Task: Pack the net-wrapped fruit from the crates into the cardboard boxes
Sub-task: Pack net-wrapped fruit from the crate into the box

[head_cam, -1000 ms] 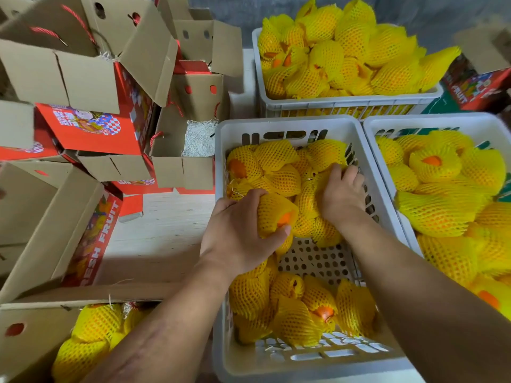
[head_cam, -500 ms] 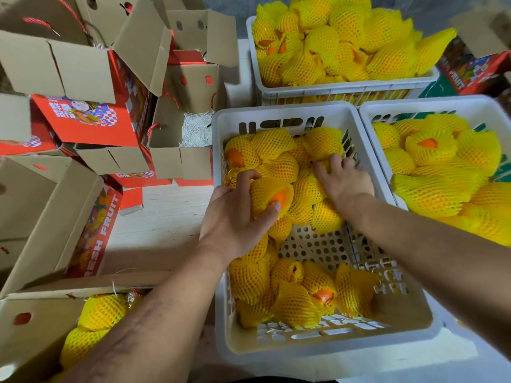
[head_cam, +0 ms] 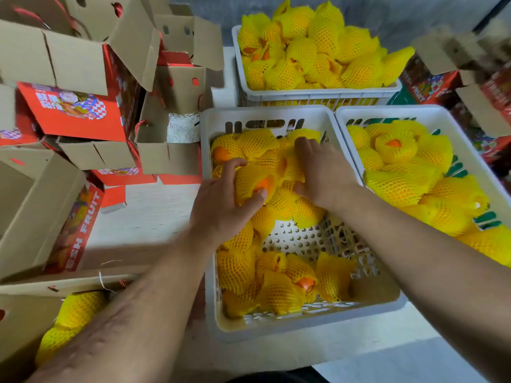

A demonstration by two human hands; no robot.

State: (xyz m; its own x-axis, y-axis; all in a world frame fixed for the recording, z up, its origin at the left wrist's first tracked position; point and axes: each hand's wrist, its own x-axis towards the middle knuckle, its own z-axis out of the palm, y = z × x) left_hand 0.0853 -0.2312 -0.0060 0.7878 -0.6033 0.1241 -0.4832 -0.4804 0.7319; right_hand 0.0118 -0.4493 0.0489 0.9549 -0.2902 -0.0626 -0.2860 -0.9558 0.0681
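Left hand [head_cam: 221,208]: its grip on the net-wrapped fruit [head_cam: 253,183] is now higher and nearer the far heap than one second ago.
Right hand [head_cam: 323,170]: it now reaches further into the far heap of the middle crate [head_cam: 276,327], thumb curled under a fruit.

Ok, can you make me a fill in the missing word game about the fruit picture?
1. Both hands reach into the ____ crate.
2. The left hand grips a fruit wrapped in ____ net.
3. The crates are ____ in colour.
4. The box at the bottom left already holds some ____.

Missing words: middle; yellow; white; fruit
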